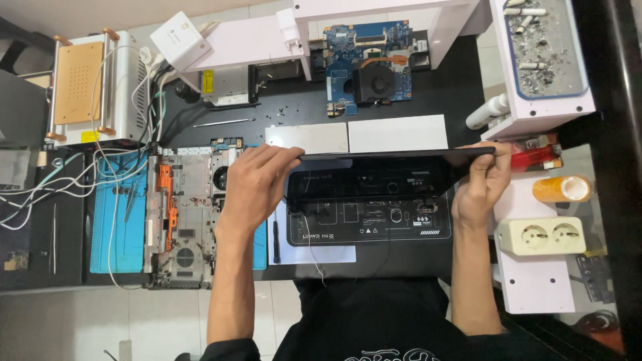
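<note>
While both hands grip the dark laptop screen panel (391, 175) at centre, left hand (257, 184) clasping its left corner, right hand (483, 184) pinching the right, lifting looks underway; steady, even support comes next.

A glossy black plastic laptop screen panel (394, 175) is gripped at both ends, reflections seen across its smooth face. A matt blue rubber work mat (117, 227) is laid beside a bare grey plastic laptop base (184, 220), and two brushed metal plates (354, 136) are set on the matt black desk (294, 107).
</note>
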